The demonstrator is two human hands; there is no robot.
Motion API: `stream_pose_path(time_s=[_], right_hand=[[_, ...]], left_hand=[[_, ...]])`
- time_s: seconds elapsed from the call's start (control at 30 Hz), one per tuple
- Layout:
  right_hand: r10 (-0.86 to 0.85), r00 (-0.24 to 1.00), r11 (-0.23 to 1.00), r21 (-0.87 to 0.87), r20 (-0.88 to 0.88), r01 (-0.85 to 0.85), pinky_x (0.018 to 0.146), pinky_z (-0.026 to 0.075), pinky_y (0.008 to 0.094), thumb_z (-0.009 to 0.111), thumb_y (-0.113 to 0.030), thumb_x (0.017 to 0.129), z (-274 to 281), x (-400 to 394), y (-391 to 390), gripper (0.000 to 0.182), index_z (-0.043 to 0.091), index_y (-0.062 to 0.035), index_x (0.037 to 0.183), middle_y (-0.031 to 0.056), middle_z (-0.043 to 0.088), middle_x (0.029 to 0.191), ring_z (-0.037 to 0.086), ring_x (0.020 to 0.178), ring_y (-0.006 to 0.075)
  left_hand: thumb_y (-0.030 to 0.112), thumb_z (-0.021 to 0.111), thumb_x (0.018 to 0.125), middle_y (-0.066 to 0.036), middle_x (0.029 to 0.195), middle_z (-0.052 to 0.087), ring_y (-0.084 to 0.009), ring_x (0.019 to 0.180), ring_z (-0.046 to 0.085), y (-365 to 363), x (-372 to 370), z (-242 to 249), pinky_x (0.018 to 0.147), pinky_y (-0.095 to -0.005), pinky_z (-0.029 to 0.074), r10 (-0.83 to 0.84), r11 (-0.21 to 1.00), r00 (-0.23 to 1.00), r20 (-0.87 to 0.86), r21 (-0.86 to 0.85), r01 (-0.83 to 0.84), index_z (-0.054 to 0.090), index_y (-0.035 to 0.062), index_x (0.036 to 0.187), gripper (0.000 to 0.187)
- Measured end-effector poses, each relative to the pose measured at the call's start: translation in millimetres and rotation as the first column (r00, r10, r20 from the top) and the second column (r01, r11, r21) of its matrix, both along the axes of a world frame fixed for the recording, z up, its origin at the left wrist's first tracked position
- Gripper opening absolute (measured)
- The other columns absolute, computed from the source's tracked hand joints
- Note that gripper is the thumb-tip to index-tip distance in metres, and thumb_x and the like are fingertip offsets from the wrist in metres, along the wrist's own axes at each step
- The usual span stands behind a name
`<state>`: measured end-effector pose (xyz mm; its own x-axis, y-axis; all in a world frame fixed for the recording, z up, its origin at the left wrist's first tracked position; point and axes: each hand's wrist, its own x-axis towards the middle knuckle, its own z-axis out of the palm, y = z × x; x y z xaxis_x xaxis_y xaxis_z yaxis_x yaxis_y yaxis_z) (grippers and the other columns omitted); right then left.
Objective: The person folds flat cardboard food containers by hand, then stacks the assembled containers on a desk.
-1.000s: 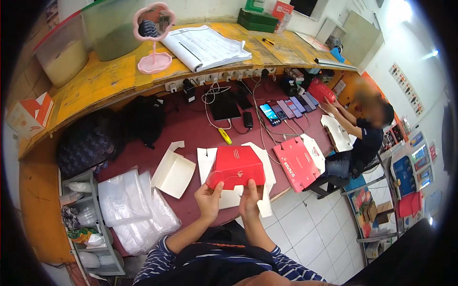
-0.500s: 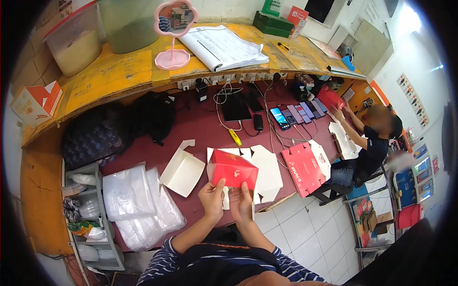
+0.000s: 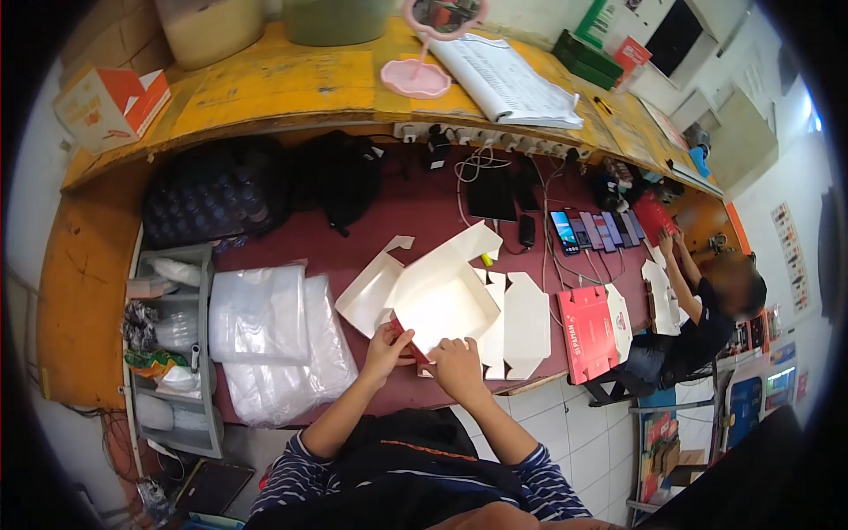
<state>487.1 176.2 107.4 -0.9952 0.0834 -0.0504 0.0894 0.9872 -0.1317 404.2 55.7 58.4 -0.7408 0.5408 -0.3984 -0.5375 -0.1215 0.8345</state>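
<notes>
A partly folded cardboard box [image 3: 446, 305], white inside and red outside, is held before me with its open side facing up. My left hand [image 3: 386, 350] grips its near left corner, thumb against the red edge. At the near edge, my right hand [image 3: 457, 367] has its fingers bent and pressed on the cardboard. Behind the held box, to the left, an open white box [image 3: 362, 291] sits on the table. Flat white box blanks [image 3: 533, 327] lie to the right, partly covered by the held box.
Plastic bag stacks [image 3: 265, 314] and a grey rack [image 3: 205, 389] are at left. Red printed blanks [image 3: 587, 334] lie right, beneath several phones [image 3: 596, 231] with cables. A co-worker [image 3: 707, 309] handles a red box at far right. A yellow shelf [image 3: 291, 84] overhangs the table's back.
The held box has turned from showing its red outside to showing its white inside. My right hand has moved onto its near edge. The view has shifted left.
</notes>
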Motion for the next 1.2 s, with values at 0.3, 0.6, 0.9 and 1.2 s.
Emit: stream_pose_path(time_s=[0.3,0.6,0.9,1.2], right_hand=[[0.472,0.881,0.875,-0.124,0.004,-0.468,0.08,0.037,0.0367,0.057,-0.023,0.074,-33,-65,-47,0.019,0.058,-0.0051,0.078,0.0064,0.054,0.08,0.054,0.081,0.0219],[0.477,0.878,0.865,-0.202,0.045,-0.46,0.066,0.043,0.0372,0.056,-0.02,0.07,-61,-103,-46,0.017,0.058,-0.0039,0.073,0.0096,0.055,0.074,0.055,0.072,0.027],[0.331,0.938,0.944,-0.049,0.102,-0.327,0.065,0.045,0.0397,0.051,-0.021,0.075,-90,-90,-57,0.019,0.057,-0.0025,0.075,0.0127,0.054,0.076,0.056,0.073,0.0271],[0.155,0.984,0.97,-0.203,0.089,-0.134,0.055,0.048,0.0417,0.046,-0.014,0.076,-87,-114,-75,0.015,0.052,-0.0008,0.079,0.0147,0.06,0.07,0.06,0.064,0.0309]], left_hand=[[0.019,0.063,0.067,-0.005,0.094,0.055,-0.0235,0.075,0.057,-82,-24,-87,0.06,-0.0334,0.048,-0.604,0.694,0.268,-0.751,-0.66,-0.287,0.058,0.0075,0.091,0.028],[0.012,0.059,0.066,-0.001,0.076,0.056,-0.0152,0.061,0.056,-90,-34,-96,0.048,-0.0265,0.045,-0.451,0.814,-0.023,-0.892,-0.4,-0.422,0.061,0.0117,0.078,0.012],[0.01,0.058,0.064,0.0,0.071,0.053,-0.0146,0.056,0.054,-91,-44,-96,0.046,-0.0263,0.045,-0.423,0.875,-0.082,-0.903,-0.383,-0.296,0.059,0.0101,0.074,0.01],[0.009,0.058,0.064,-0.009,0.082,0.054,-0.0219,0.067,0.057,-84,-41,-107,0.053,-0.0318,0.047,-0.503,0.809,0.028,-0.864,-0.482,-0.338,0.054,0.0065,0.08,0.016]])
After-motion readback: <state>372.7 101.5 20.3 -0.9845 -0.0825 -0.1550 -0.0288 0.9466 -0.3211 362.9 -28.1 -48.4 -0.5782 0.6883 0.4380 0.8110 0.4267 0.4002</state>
